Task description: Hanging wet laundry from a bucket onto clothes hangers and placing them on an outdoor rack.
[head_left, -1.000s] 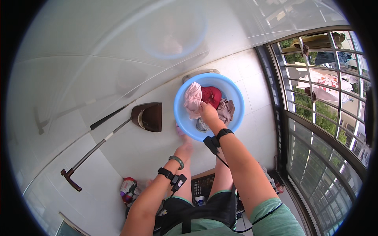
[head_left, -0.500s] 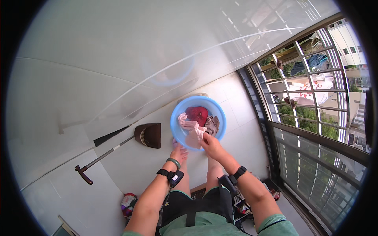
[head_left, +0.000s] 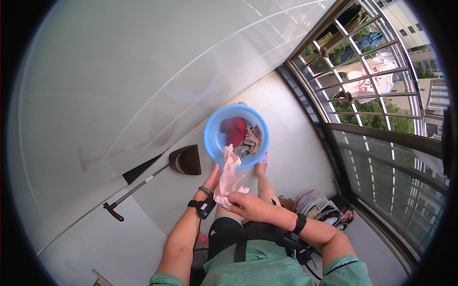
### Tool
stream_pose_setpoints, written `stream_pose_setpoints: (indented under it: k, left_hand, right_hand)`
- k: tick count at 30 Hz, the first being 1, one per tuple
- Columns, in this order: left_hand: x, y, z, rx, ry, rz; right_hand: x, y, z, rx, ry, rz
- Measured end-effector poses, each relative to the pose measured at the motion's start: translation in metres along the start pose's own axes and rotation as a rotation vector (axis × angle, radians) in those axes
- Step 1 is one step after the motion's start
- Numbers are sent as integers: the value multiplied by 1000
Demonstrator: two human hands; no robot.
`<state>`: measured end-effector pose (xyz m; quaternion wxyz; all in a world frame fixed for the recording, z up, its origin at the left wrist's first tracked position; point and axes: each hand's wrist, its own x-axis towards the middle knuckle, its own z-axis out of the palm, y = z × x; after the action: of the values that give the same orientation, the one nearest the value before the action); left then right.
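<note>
Pale pink cloth (head_left: 228, 178) hangs between both hands, and it is the thing being handled. The right hand (head_left: 245, 206) is closed around its lower end, fingers curled over the bunched fabric just above the person's knee. The left hand (head_left: 211, 178) lies against the cloth's left side with the fingers stretched upward along it; whether those fingers pinch the fabric or only rest on it cannot be told from this view. The top end of the cloth reaches up to the near rim of a round blue basin (head_left: 212, 138) and drapes just over it.

Inside the basin lie a red garment (head_left: 234, 129) toward the far side and a beige-grey bundle of clothes (head_left: 250, 140) beside it on the right. The basin stands on a light tiled floor (head_left: 296, 152), with the person's bare foot in a purple slipper (head_left: 262, 159) touching its near edge.

Left of the basin, near it but apart, a dark dustpan (head_left: 186, 159) with a long handle (head_left: 136, 188) rests on the floor, the handle running toward the lower left along the white wall (head_left: 119, 71). To the right, well apart from the basin, a metal window grille (head_left: 372, 95) shows laundry and trees outside. Beside the person's right elbow sits a heap of bags (head_left: 317, 205) on the floor.
</note>
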<state>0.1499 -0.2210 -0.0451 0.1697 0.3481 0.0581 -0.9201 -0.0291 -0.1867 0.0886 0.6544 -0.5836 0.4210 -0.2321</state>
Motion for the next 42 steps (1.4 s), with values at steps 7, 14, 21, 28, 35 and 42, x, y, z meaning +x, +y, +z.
stream_pose_setpoints:
  k: [7,14,21,28,35,42]
  left_hand:
    - [0,-2,-30,9,140,-136]
    - [8,-5,-5,12,125,-79]
    - [22,21,-37,149,297,77]
    - [28,40,-45,197,427,206]
    - [35,38,-25,204,405,285]
    - [26,44,-31,234,317,342]
  right_hand:
    - [-14,-9,1,34,-117,-23]
    - [-23,-6,-4,61,-78,-42]
    - [-11,29,-8,-22,13,1]
    - [-4,83,-17,-164,160,203]
    - [-13,140,-18,-135,369,349]
    - [0,177,-4,-131,578,432]
